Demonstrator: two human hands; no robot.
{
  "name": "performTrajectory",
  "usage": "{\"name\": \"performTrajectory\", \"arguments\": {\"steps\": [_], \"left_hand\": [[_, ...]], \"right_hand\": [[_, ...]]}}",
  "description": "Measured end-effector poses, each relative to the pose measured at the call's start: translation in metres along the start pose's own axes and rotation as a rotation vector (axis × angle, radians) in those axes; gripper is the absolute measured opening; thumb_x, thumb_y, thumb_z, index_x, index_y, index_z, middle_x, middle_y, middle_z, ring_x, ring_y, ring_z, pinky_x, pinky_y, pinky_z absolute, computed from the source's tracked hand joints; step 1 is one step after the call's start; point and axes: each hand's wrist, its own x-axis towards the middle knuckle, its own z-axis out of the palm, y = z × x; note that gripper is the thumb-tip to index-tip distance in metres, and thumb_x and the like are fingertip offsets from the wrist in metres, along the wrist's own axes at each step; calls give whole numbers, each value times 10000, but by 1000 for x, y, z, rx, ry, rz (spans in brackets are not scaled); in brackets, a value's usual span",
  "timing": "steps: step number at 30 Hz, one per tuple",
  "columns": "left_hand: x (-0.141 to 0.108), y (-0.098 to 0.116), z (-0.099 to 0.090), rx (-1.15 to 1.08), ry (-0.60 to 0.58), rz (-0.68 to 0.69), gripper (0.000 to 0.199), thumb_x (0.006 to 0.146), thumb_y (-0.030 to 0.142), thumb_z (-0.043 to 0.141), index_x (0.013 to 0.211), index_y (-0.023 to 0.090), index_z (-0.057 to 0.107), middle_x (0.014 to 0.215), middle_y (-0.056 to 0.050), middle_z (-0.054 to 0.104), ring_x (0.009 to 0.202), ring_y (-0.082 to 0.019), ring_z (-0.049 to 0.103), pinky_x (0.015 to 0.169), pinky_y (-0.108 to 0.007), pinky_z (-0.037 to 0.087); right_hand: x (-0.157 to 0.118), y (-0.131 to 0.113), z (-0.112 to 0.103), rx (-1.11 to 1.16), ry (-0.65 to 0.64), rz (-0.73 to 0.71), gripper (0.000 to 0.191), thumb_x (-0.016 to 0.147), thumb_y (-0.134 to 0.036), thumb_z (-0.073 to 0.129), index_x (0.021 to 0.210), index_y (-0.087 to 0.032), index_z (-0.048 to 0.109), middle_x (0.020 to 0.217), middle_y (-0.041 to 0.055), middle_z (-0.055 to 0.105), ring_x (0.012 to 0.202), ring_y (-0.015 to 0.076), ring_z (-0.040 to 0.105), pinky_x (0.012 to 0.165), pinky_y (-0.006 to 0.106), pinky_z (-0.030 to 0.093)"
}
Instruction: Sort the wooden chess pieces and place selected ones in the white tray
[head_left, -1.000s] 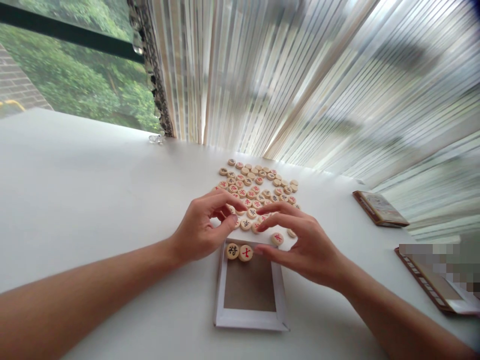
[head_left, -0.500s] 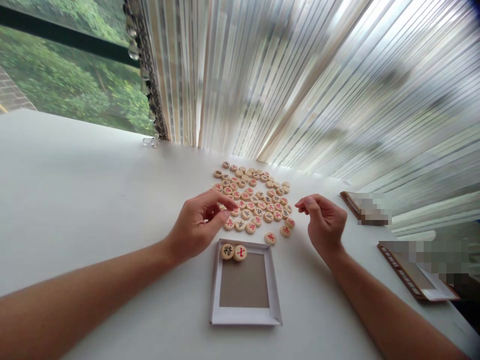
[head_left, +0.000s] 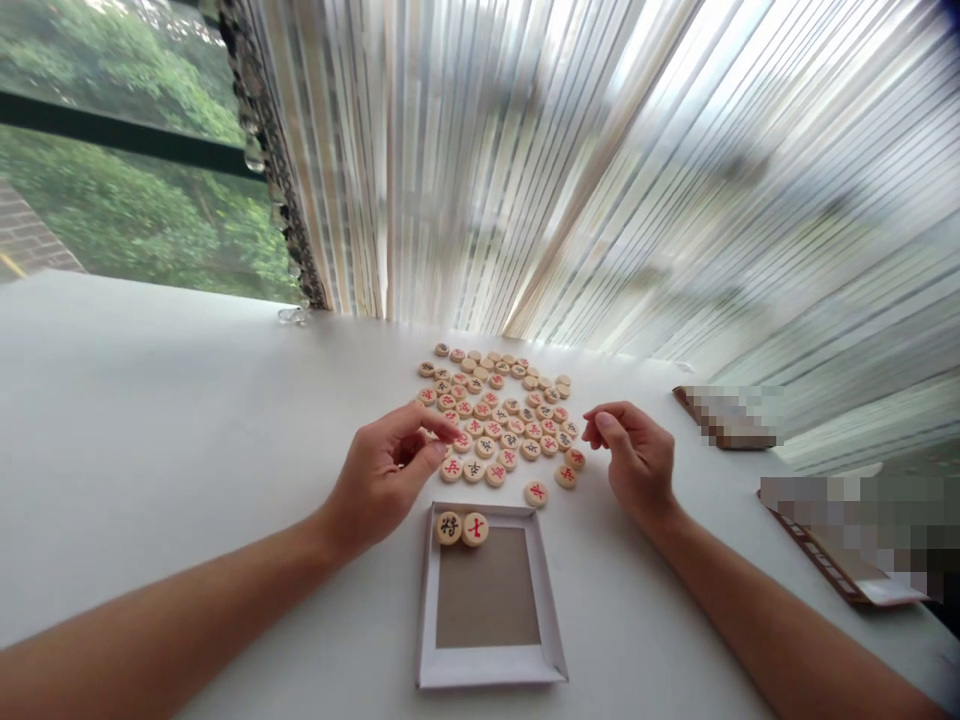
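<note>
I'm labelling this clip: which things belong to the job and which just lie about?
Probably the job's:
round wooden pieces, mostly marked red or black
shallow white tray, brown base

Probably lying about:
two flat brown-edged objects, partly blurred
clear glassy ornament

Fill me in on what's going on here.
A person's left hand is at the left edge of a spread of xiangqi pieces on a white table; the curled right hand is beside the right edge. Whether either holds a piece isn't clear. In the white box, a black general and a red piece sit side by side.
</note>
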Motion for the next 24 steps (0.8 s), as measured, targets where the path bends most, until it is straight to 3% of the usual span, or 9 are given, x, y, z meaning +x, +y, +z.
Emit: {"name": "performTrajectory", "arguments": {"steps": [7,24], "left_hand": [[1,1,0,3,-3,21,127,907,179,611,926,155,735,763,-6,666,575,-100,501,527,-232,370],[1,2,0,15,19,30,136,889,155,611,906,154,746,765,-15,686,603,-106,538,542,-224,405]], "right_hand": [[4,5,0,15,11,32,253,978,-358,610,833,-185,723,628,4,655,559,148,561,537,276,454],[6,5,1,12,9,64,291,972,-367,609,774,-190,728,607,4,647,554,146,550,537,279,442]]}}
